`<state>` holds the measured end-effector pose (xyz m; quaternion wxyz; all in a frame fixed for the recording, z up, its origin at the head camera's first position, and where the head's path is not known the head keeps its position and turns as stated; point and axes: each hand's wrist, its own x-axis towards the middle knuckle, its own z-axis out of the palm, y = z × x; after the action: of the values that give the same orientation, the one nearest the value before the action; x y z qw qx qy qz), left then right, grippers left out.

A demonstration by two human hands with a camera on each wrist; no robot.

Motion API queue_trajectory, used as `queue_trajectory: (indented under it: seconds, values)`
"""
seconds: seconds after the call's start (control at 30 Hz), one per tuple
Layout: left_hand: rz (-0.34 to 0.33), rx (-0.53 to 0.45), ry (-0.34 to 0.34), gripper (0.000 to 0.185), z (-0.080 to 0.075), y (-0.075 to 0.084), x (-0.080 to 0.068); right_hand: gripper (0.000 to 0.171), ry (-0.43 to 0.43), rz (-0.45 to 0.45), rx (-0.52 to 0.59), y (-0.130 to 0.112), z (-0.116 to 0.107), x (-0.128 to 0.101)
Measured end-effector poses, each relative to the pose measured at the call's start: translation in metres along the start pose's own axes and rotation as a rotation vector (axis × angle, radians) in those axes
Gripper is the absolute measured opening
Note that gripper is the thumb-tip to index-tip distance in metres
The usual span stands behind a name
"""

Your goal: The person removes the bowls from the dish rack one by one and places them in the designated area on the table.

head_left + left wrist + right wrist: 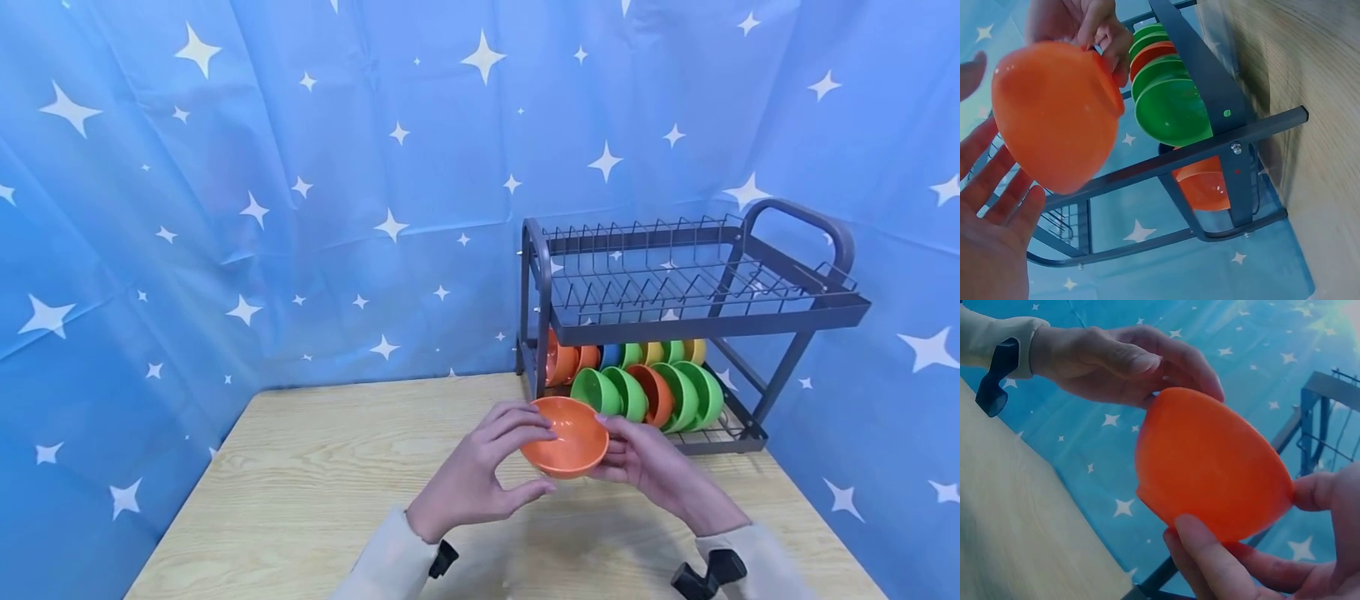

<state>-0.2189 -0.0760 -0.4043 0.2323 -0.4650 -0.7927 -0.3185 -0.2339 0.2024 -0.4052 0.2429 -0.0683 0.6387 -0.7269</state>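
An orange bowl [573,450] is held up above the table, its inside facing the head camera. My right hand [648,467] grips it at the right side, with the thumb at the rim and fingers against the outer wall; in the right wrist view, fingers pinch the orange bowl [1210,462] near its foot. At the opposite side is my left hand [483,479], its fingers overlapping the left rim in the head view and the thumb apart below. Seen from the left wrist, the left hand [994,231] has spread, fairly straight fingers beside the bowl.
Behind the hands, to the right, stands a dark two-tier dish rack [712,327]. Its lower tier holds two rows of tilted bowls, including a green bowl [596,392], an orange bowl [654,396] and a blue bowl [611,356]. The wooden table [322,467] extends left; a starry blue curtain hangs behind.
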Motion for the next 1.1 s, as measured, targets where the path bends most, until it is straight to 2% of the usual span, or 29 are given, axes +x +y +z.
queue_trajectory:
  seconds: [0.23, 0.4, 0.57, 0.87, 1.0, 1.1]
  values:
    - [0.123, 0.11, -0.032, 0.031, -0.004, 0.009, -0.007, 0.074, -0.038, 0.025, 0.0, 0.007, 0.006, 0.004]
    - [0.153, 0.146, -0.052, 0.017, -0.005, 0.012, -0.011, 0.074, -0.044, 0.02, -0.002, 0.011, 0.01, 0.007]
    - [0.164, 0.174, -0.074, 0.014, -0.007, 0.015, -0.014, 0.075, -0.055, 0.021, -0.019, 0.012, 0.011, 0.009]
    - [0.183, 0.191, -0.05, 0.013, -0.008, 0.014, -0.017, 0.076, -0.088, 0.033, -0.03, 0.011, 0.013, 0.012]
    - [0.171, 0.184, -0.038, 0.016, -0.01, 0.012, -0.019, 0.075, -0.088, 0.018, -0.055, 0.009, 0.015, 0.013]
    - [0.135, 0.164, -0.04, 0.017, -0.013, 0.011, -0.02, 0.073, -0.067, -0.005, -0.088, 0.007, 0.018, 0.013]
